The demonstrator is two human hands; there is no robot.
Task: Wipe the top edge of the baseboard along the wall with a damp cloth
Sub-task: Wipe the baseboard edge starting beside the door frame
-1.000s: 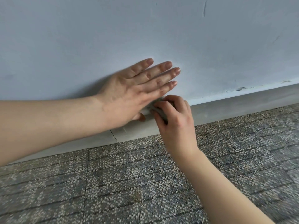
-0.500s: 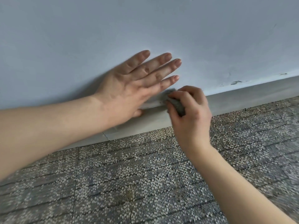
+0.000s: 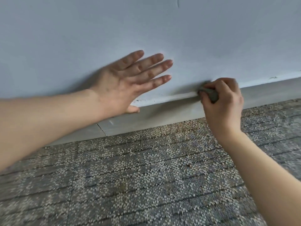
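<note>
Head view: right hand (image 3: pixel 225 106), cloth (image 3: pixel 211 95) farther right.

The floor (image 3: pixel 162 201) is grey with lots of tiny white and brown specks. Thin dark lines (image 3: pixel 75 162) run across it. A small brown spot (image 3: pixel 122 186) sits on it.

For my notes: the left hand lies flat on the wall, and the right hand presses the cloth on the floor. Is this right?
Wrong place. In the head view the right hand presses the cloth on the top edge of the baseboard.
</note>
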